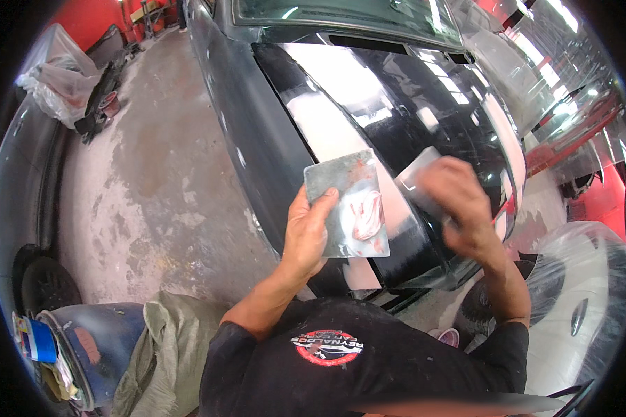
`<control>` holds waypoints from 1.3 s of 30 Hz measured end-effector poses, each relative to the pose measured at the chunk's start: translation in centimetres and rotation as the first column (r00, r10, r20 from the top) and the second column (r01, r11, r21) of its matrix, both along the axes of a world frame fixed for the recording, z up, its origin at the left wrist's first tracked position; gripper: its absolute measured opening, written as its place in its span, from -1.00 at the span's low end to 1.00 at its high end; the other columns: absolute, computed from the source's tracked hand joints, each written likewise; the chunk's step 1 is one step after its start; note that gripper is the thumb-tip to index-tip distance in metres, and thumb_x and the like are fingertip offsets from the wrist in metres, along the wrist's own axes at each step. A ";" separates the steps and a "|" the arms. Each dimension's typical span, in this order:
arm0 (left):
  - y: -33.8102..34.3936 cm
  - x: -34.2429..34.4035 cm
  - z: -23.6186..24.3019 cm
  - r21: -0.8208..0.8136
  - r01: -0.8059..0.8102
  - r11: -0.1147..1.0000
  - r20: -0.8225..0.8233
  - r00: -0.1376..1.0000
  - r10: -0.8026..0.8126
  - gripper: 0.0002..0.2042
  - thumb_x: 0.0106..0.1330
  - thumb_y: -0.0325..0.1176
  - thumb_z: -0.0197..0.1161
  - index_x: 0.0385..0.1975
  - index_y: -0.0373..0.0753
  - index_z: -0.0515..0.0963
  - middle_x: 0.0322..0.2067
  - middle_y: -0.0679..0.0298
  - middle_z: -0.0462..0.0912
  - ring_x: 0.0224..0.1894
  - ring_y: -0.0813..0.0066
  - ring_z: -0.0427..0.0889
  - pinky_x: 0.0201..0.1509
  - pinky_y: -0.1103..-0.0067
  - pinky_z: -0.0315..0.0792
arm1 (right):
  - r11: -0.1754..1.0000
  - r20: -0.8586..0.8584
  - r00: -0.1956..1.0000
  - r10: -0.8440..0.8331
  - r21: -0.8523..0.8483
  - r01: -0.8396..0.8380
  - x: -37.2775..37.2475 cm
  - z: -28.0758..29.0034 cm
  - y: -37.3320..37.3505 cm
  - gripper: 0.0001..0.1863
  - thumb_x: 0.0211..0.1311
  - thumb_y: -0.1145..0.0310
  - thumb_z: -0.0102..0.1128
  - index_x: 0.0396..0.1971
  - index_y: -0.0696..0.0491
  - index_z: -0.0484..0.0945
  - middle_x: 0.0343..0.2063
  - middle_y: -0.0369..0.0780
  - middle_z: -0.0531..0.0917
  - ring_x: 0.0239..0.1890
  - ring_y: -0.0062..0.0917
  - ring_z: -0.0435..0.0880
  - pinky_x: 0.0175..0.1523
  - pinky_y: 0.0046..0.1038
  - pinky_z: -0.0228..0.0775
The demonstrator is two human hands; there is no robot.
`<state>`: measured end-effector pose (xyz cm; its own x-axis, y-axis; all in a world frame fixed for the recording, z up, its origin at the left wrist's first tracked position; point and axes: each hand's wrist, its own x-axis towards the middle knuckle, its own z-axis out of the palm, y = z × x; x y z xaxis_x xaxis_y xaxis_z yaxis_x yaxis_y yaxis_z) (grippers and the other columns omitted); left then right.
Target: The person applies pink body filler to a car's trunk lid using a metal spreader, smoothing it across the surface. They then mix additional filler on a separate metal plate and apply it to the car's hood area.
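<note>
My left hand (303, 235) grips the lower left edge of a grey rectangular mixing board (335, 175), thumb on top. A whitish-pink smear of body filler (367, 218) lies on the board, with reddish stains near its upper corner. To the right, my right hand (459, 198) is closed around a flat, pale filler spreader (419, 168); motion blurs the fingers. Both hands are over the black car hood (403, 90), whose surface carries white and pale pink patches (314, 118). The board hides part of one pink strip.
Beyond the hood is the windshield (348, 12). A blue drum (108, 347) and an olive sack (163, 347) stand at the lower left. Plastic sheeting covers a car part (570, 278) at right and a bundle (59, 69) at far left. Concrete floor (153, 174) runs along the car's left.
</note>
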<state>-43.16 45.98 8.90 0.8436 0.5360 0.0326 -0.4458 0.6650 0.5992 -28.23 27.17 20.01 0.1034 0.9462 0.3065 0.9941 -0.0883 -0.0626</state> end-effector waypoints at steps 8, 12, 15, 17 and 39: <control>-0.7 0.7 -1.0 0.286 -0.061 0.956 0.020 0.998 0.058 -0.72 0.43 -0.46 0.02 0.09 -0.35 0.41 -0.05 0.21 0.61 -0.06 0.53 0.59 0.06 0.56 0.46 | 0.916 0.102 0.968 0.228 -0.360 -0.177 -2.8 2.9 3.8 -0.38 -0.22 0.50 0.34 0.04 0.00 0.57 -0.02 -0.26 0.62 0.11 -0.31 0.47 0.24 -0.17 0.24; -0.7 0.9 -0.8 0.000 0.069 0.998 -0.142 0.987 -0.068 -0.71 0.41 -0.46 0.03 0.10 -0.33 0.40 -0.06 0.17 0.60 -0.07 0.45 0.62 0.03 0.49 0.53 | 0.974 -0.411 0.909 0.064 -0.174 -0.148 -2.0 1.7 2.0 -0.31 -0.28 0.60 0.30 0.07 0.06 0.52 0.04 -0.15 0.55 0.13 -0.21 0.44 0.31 -0.12 0.20; -0.8 1.1 -0.4 -0.191 0.031 0.981 -0.169 0.984 -0.064 -0.70 0.39 -0.45 0.05 0.09 -0.34 0.40 -0.08 0.14 0.60 -0.06 0.38 0.63 0.03 0.45 0.55 | 0.990 -0.459 0.888 0.029 -0.107 -0.087 -3.7 0.0 1.9 -0.31 -0.26 0.68 0.25 0.08 0.12 0.48 0.09 -0.10 0.48 0.14 -0.11 0.41 0.31 -0.08 0.21; -0.4 0.8 -0.1 -0.244 0.036 0.969 -0.117 0.991 -0.066 -0.69 0.38 -0.44 0.05 0.09 -0.35 0.40 -0.08 0.12 0.60 -0.08 0.35 0.65 0.03 0.43 0.56 | 0.974 -0.182 0.970 0.160 -0.130 -0.186 -5.0 -1.6 1.6 -0.31 -0.11 0.61 0.24 0.17 0.06 0.40 0.16 -0.12 0.35 0.19 -0.13 0.34 0.32 -0.05 0.20; 0.5 0.8 -3.3 -0.086 0.103 0.991 -0.020 0.994 -0.105 -0.67 0.39 -0.45 0.02 0.13 -0.37 0.35 -0.03 0.10 0.58 -0.04 0.36 0.63 0.09 0.44 0.52 | 0.921 -0.553 0.830 -0.067 0.286 0.265 -1.5 -1.2 -0.5 -0.50 0.14 0.69 0.12 0.13 0.06 0.45 -0.01 -0.17 0.52 0.05 -0.44 0.57 0.14 -0.37 0.42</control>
